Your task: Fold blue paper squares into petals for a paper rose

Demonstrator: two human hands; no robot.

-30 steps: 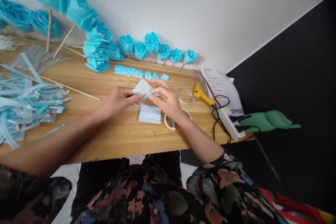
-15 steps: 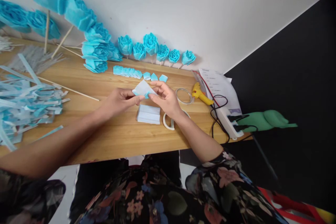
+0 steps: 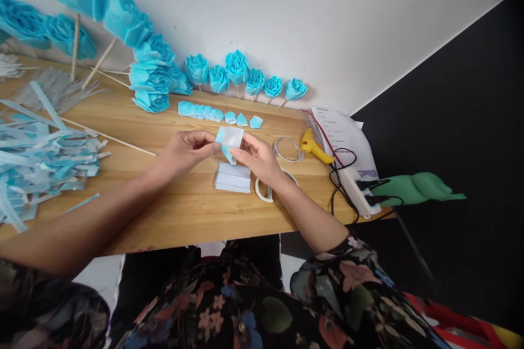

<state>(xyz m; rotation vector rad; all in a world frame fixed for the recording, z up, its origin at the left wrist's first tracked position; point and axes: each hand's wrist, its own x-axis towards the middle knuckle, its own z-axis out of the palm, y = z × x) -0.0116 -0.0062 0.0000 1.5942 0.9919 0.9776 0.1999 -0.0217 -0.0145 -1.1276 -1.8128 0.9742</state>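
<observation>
Between my two hands, above the wooden table, is a small piece of crepe paper (image 3: 232, 138), whitish on its face with blue folded edges. My left hand (image 3: 184, 150) pinches its left edge between thumb and fingers. On the other side my right hand (image 3: 258, 157) grips it, the thumb pressed on its lower part. Just below lies a stack of pale paper pieces (image 3: 233, 178). Beyond the hands runs a row of folded blue petals (image 3: 200, 112), with a few single ones at its right end. A roll of white tape (image 3: 263, 191) is partly hidden by my right wrist.
Blue paper roses (image 3: 236, 67) on sticks line the wall. Paper strips (image 3: 45, 169) and a thin stick (image 3: 110, 136) lie left. To the right are a clear tape roll (image 3: 287, 149), a yellow glue gun (image 3: 315, 147), a power strip (image 3: 360, 193) with black cables, and printed sheets (image 3: 341, 131).
The paper piece has been turned in my fingers: its corner pointed up before, and now a flat edge is on top with a folded point hanging down.
</observation>
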